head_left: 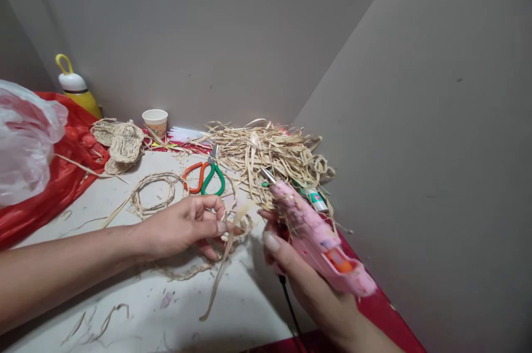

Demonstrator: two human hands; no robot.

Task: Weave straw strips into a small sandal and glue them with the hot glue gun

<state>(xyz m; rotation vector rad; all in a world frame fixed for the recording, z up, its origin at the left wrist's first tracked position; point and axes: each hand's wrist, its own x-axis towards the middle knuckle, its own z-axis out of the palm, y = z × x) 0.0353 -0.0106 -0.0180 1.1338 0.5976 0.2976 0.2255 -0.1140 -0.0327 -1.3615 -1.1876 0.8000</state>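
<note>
Nearest me, my right hand [299,270] has its fingers wrapped round the grip of a pink plastic hot-glue gun [310,225]; I cannot tell whether the trigger is pressed; the wrist sits low on the right, and the silver metal nozzle [270,177] points away and to the left; a thin black cord [291,306] hangs below.

My left forearm reaches in from the left, back of the hand up; the left hand [178,225] pinches a tan braided straw strip [245,226] between thumb and fingers, just above the white desk [153,314]; a loose flat straw ribbon [218,286] trails from there towards me.

For clean work, I would pinch well back from where the hot tip comes down, hold the braid taut, and keep the ribbon out of the nozzle's path; the stray fibres on the barrel could drag through wet glue.

Farther off lie a coiled tan braided ring [136,198], scissors with orange and green handles [203,175], and a tangled heap of dry straw [274,148].
</note>
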